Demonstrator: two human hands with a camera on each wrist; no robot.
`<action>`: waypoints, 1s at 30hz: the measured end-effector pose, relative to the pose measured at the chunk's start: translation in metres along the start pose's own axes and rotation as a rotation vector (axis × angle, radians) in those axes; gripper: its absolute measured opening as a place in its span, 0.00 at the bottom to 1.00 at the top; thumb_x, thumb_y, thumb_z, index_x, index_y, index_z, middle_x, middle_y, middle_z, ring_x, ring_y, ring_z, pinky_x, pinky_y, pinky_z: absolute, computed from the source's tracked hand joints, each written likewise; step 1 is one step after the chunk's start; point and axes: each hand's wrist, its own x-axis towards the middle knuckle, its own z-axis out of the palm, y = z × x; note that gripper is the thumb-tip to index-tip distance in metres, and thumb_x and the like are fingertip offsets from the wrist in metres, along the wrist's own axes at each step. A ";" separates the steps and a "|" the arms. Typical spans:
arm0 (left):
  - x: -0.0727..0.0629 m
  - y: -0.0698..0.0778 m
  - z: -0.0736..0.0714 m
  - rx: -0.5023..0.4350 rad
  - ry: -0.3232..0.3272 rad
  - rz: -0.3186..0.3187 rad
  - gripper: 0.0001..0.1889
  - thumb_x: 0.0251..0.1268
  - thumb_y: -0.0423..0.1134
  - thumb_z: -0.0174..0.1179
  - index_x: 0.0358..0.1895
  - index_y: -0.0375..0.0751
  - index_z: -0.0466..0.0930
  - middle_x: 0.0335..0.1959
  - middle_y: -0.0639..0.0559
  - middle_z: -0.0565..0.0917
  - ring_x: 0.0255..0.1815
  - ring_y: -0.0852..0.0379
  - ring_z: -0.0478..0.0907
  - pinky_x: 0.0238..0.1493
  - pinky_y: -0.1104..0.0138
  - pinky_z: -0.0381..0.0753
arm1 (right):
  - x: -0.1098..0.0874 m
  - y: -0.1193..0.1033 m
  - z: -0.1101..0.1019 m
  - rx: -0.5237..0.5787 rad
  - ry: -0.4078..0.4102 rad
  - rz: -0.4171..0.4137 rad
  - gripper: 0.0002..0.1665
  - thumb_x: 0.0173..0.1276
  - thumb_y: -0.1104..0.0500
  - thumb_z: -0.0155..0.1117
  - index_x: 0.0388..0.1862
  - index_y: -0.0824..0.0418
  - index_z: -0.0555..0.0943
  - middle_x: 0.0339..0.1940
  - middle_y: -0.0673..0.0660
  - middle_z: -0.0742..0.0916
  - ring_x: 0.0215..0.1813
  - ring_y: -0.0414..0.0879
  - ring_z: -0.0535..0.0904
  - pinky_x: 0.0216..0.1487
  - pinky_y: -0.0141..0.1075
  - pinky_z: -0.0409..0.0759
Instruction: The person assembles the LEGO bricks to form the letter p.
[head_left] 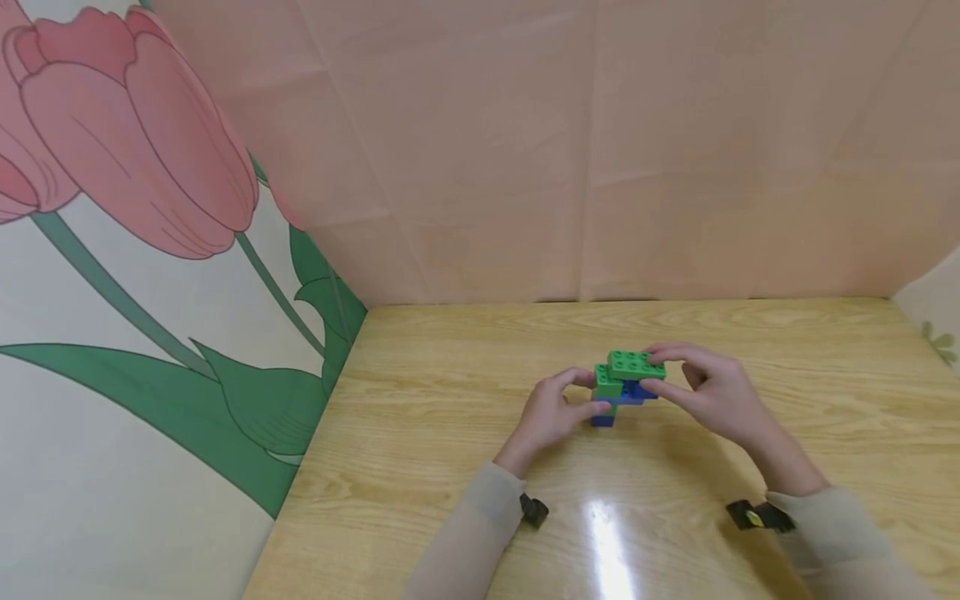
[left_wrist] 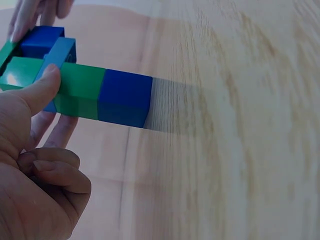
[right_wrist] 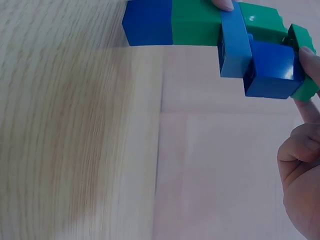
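A small tower of toy building bricks stands on the wooden table between the two hands. Its base is a dark blue brick [left_wrist: 125, 97], topped by a green brick [right_wrist: 196, 25] and a lighter blue flat brick [right_wrist: 235, 50]. Side by side over that are a second green brick [right_wrist: 262, 22] and another dark blue brick [right_wrist: 272, 70]. My left hand [head_left: 546, 412] pinches the tower from the left, its thumb across the lighter blue brick. At the top, my right hand [head_left: 716, 396] pinches the right end of a flat green eight-stud brick [head_left: 628, 364], which lies over the upper bricks.
The wood-grain table [head_left: 450, 358] meets a pink cloth backdrop [head_left: 480, 167] behind. A wall panel with painted tulips [head_left: 150, 142] rises along the left edge. Black straps [head_left: 757, 516] circle both wrists.
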 end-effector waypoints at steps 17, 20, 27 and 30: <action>0.000 -0.001 0.000 0.002 0.003 0.007 0.21 0.64 0.58 0.72 0.58 0.60 0.84 0.54 0.71 0.83 0.62 0.58 0.79 0.53 0.65 0.79 | 0.007 -0.005 0.007 -0.007 -0.049 -0.017 0.29 0.43 0.82 0.80 0.45 0.66 0.86 0.48 0.64 0.89 0.19 0.33 0.55 0.19 0.28 0.57; 0.000 -0.001 0.000 0.003 0.004 0.006 0.20 0.64 0.57 0.72 0.57 0.60 0.84 0.54 0.71 0.83 0.62 0.60 0.78 0.53 0.65 0.79 | 0.006 0.000 0.008 -0.014 -0.061 -0.002 0.27 0.45 0.81 0.80 0.45 0.65 0.87 0.48 0.63 0.89 0.20 0.33 0.56 0.19 0.30 0.58; -0.001 0.000 0.000 0.009 0.004 0.007 0.21 0.64 0.57 0.72 0.58 0.59 0.84 0.54 0.71 0.84 0.60 0.67 0.77 0.55 0.64 0.79 | -0.002 0.025 0.010 -0.032 -0.090 0.041 0.31 0.47 0.75 0.83 0.50 0.55 0.87 0.42 0.51 0.89 0.20 0.32 0.58 0.18 0.29 0.59; -0.001 0.001 0.000 0.004 0.002 0.009 0.21 0.64 0.57 0.72 0.58 0.59 0.84 0.54 0.71 0.84 0.61 0.64 0.77 0.55 0.64 0.79 | -0.003 0.028 0.008 -0.034 -0.106 0.073 0.33 0.50 0.71 0.84 0.55 0.52 0.86 0.24 0.43 0.80 0.18 0.32 0.57 0.16 0.28 0.59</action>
